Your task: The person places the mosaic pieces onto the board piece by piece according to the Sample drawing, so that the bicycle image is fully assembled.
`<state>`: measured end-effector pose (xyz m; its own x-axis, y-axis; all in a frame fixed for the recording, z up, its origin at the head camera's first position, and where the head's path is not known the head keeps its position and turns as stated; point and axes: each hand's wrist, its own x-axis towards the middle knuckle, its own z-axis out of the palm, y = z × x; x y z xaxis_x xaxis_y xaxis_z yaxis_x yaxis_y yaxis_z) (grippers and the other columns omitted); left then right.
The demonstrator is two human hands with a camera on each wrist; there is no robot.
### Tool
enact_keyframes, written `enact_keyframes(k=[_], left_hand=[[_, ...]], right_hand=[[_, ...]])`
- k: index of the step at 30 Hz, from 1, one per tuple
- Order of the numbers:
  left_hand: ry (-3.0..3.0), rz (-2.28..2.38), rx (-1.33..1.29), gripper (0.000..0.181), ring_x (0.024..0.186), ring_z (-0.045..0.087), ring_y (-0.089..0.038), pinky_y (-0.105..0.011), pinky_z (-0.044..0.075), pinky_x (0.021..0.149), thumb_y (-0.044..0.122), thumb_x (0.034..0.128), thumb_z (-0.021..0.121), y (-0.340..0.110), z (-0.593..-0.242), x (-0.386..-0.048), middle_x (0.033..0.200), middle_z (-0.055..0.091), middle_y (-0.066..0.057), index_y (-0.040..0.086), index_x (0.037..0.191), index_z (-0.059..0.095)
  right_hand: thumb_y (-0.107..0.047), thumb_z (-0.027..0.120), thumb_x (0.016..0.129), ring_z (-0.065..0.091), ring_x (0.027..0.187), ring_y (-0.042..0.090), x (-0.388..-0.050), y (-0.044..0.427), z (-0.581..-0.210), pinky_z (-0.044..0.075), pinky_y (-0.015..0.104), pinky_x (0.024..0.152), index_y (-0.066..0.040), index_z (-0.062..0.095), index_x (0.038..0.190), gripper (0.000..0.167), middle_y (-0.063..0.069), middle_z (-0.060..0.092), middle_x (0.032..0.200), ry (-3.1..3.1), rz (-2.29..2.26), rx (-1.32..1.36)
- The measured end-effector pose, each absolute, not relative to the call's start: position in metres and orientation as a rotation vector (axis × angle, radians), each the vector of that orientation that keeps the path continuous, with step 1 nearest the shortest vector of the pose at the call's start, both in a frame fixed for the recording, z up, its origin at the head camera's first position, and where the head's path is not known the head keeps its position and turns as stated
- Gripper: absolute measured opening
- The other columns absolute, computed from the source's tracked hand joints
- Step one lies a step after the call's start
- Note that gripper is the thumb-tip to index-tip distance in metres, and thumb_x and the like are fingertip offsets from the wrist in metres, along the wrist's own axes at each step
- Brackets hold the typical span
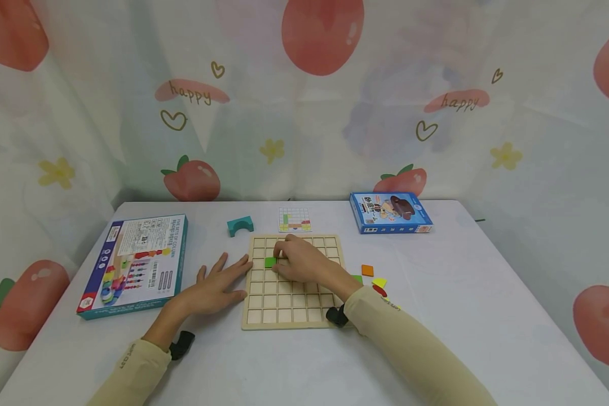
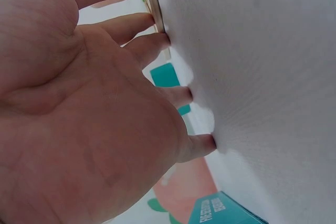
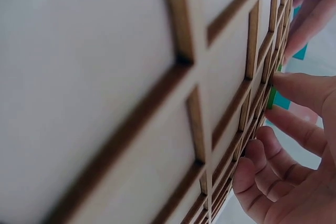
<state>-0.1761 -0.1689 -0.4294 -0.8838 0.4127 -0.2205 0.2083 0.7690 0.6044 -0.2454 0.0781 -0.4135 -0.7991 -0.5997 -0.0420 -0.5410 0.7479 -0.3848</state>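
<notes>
A wooden grid board (image 1: 294, 325) lies flat on the white table. My right hand (image 1: 304, 260) is over its upper left part, and thumb and forefinger pinch a small green square tile (image 1: 270, 262) at the grid. In the right wrist view, the green tile (image 3: 272, 97) shows between thumb and forefinger, while the other fingers curl loosely near the board. My left hand (image 1: 210, 290) spreads its fingers at the board's left edge, with fingertips touching the edge and the table. Right of the board lie an orange square tile (image 1: 367, 270), a yellow piece (image 1: 379, 282) and a red piece (image 1: 379, 290), partly behind the right sleeve.
A pattern card (image 1: 294, 220) lies behind the board, with a teal arch block (image 1: 241, 225) to its left. A large flat box (image 1: 132, 265) is at the left and a blue box (image 1: 391, 212) at the back right. A patterned curtain hangs behind the table.
</notes>
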Motion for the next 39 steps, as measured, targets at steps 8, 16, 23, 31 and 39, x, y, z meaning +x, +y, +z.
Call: enact_keyframes(k=[8, 16, 23, 31, 39], left_hand=[[2.622, 0.844, 0.483, 0.07, 0.165, -0.006, -0.05, -0.085, -0.009, 0.119, 0.028, 0.1043, 0.064, -0.169, -0.429, -0.176, 0.179, 0.021, -0.009, 0.017, 0.167, 0.035], [2.621, 0.849, 0.484, 0.07, 0.166, -0.007, -0.049, -0.085, -0.009, 0.119, 0.03, 0.1044, 0.064, -0.17, -0.431, -0.176, 0.179, 0.02, -0.009, 0.018, 0.167, 0.035], [2.619, 0.86, 0.484, 0.071, 0.165, -0.008, -0.05, -0.084, -0.01, 0.119, 0.027, 0.1041, 0.065, -0.169, -0.43, -0.175, 0.179, 0.02, -0.01, 0.017, 0.167, 0.035], [2.622, 0.864, 0.491, 0.071, 0.165, -0.007, -0.05, -0.084, -0.011, 0.119, 0.028, 0.1041, 0.065, -0.169, -0.431, -0.177, 0.179, 0.02, -0.01, 0.016, 0.167, 0.034], [2.619, 0.869, 0.484, 0.071, 0.165, -0.008, -0.049, -0.084, -0.011, 0.119, 0.028, 0.1039, 0.065, -0.169, -0.432, -0.176, 0.179, 0.02, -0.009, 0.017, 0.167, 0.034]], right_hand=[[-0.03, 0.072, 0.101, 0.066, 0.101, 0.022, -0.246, 0.079, -0.413, 0.058, 0.041, 0.093, -0.011, 0.073, 0.121, 0.028, 0.011, 0.069, 0.116, 2.777, -0.544, -0.92], [-0.029, 0.071, 0.102, 0.066, 0.106, 0.024, -0.247, 0.089, -0.408, 0.057, 0.042, 0.095, -0.01, 0.072, 0.124, 0.029, 0.011, 0.07, 0.118, 2.765, -0.581, -0.894], [-0.026, 0.072, 0.102, 0.065, 0.102, 0.024, -0.249, 0.109, -0.4, 0.057, 0.038, 0.09, -0.007, 0.072, 0.124, 0.03, 0.012, 0.069, 0.118, 2.748, -0.647, -0.91], [-0.027, 0.073, 0.101, 0.063, 0.096, 0.02, -0.25, 0.135, -0.393, 0.055, 0.033, 0.084, -0.007, 0.072, 0.123, 0.031, 0.01, 0.071, 0.112, 2.746, -0.728, -0.925], [-0.027, 0.074, 0.1, 0.064, 0.094, 0.017, -0.245, 0.164, -0.391, 0.056, 0.031, 0.083, -0.006, 0.073, 0.122, 0.031, 0.006, 0.071, 0.105, 2.747, -0.75, -0.936]])
